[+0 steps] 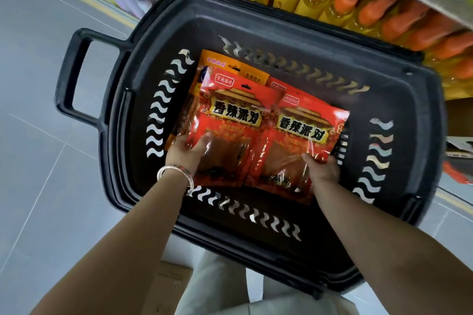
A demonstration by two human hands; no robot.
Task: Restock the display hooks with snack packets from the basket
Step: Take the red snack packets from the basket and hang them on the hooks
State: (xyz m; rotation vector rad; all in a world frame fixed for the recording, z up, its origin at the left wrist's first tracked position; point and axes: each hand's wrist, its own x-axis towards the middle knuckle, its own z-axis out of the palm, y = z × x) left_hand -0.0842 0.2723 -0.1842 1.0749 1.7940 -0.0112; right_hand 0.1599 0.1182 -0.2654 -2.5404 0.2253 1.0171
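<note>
Both hands (188, 147) grip red packets (230, 120) inside the basket (281, 33).

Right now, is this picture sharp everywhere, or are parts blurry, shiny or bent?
Head view: the red snack packets are sharp and their print is readable. Head view: white glare streaks cross their clear film near the right hand. Head view: the orange-capped bottles at the top are smeared and soft. Head view: the wide lens seems to bow the basket rim.
</note>
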